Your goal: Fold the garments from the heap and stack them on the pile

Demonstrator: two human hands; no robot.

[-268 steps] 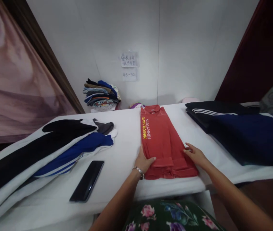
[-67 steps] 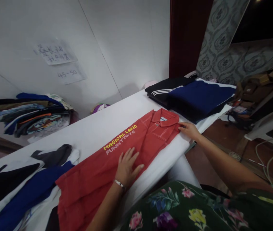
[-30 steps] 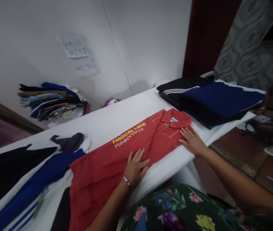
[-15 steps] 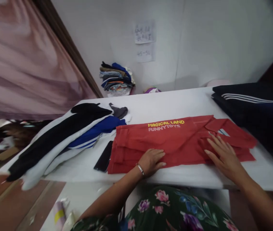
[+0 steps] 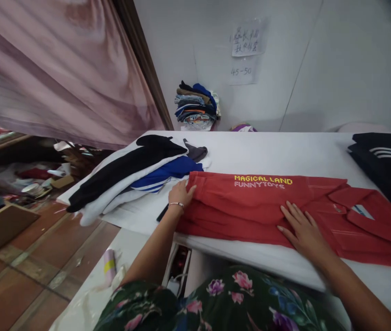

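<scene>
A red shirt [image 5: 250, 207] with yellow and white lettering lies folded lengthwise on the white table, its collar to the right. At the shirt's left end, my left hand [image 5: 181, 195] is closed on the hem, a bracelet on its wrist. My right hand [image 5: 300, 227] lies open with fingers spread flat on the middle of the shirt. Part of a flat black object [image 5: 162, 213] shows beside my left wrist; my arm and the shirt hide the rest.
Black, white and blue clothes [image 5: 129, 179] lie heaped on the table's left. Dark folded clothing with white stripes [image 5: 388, 161] is at the right. A clothes stack [image 5: 197, 105] stands by the wall, below paper signs [image 5: 246, 41]. A pink curtain [image 5: 112, 78] hangs at left.
My left hand has moved left to the shirt's hem and closed on it. My right hand has slid from near the collar to the shirt's middle. The view has turned left.
</scene>
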